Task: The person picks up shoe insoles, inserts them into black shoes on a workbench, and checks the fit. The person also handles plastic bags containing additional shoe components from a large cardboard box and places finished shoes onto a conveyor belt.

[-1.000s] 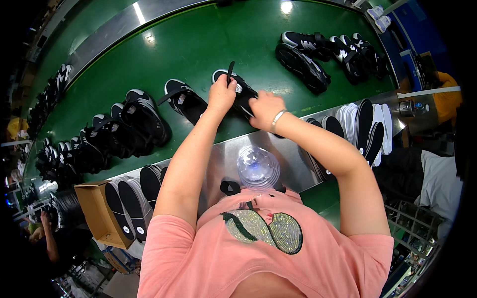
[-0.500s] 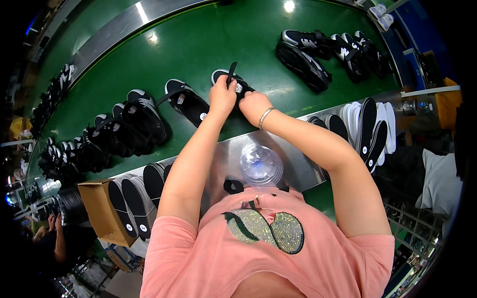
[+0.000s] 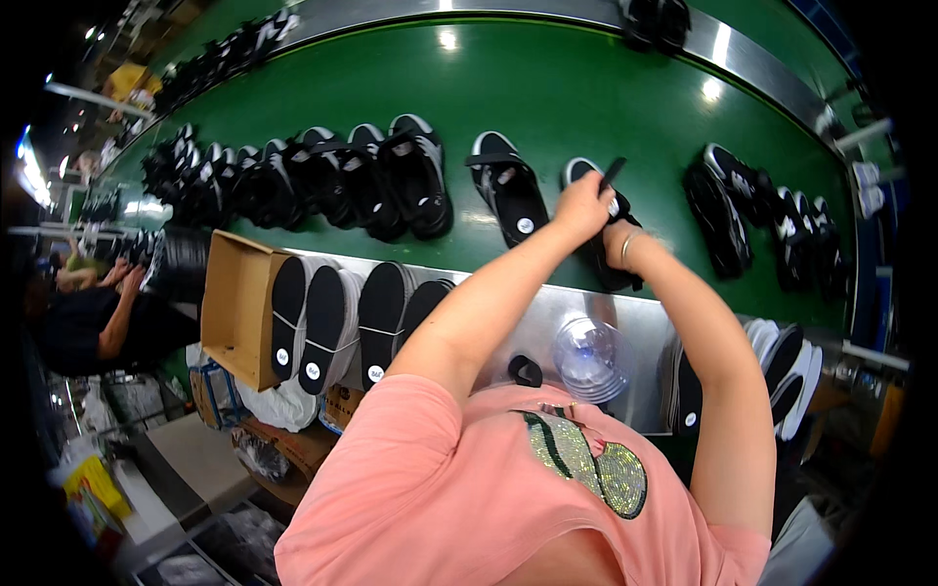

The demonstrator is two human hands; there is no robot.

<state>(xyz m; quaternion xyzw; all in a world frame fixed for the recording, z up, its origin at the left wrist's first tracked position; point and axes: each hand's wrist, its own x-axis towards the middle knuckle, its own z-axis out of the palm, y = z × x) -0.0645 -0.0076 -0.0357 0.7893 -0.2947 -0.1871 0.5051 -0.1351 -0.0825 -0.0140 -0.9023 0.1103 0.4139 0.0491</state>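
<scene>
1. Black shoe (image 3: 608, 266) is at the right of the centre of the frame, toe to the top, under the two hands of the person.
2. Nearest, at the bottom of the frame, is the pink shirt (image 3: 420, 488) of this person.
3. Just above the shirt there are a clear round plastic container (image 3: 586, 356) and, to its left, a small black object (image 3: 525, 371), both by the metal ledge (image 3: 532, 330).
4. Tied black insoles (image 3: 332, 322) with round white stickers stand left of the centre, beside an open cardboard box (image 3: 234, 303). More insoles, black and white, are at the lower right.
5. Left hand (image 3: 583, 207) is narrow: its fingers hold the black strap (image 3: 614, 174), which points up.
6. Right hand (image 3: 621, 239), with a bracelet (image 3: 628, 246) at the wrist, is at the shoe opening; its fingers are hidden, so I cannot tell if they grip.
7. On the green table (image 3: 547, 78), another shoe (image 3: 518, 200) lies just left of the hands. A row of shoes (image 3: 420, 186) continues to the left, and a smaller group (image 3: 723, 220) is at the right.
8. Farther, two dark shoes (image 3: 655, 21) are at the top edge.
</scene>
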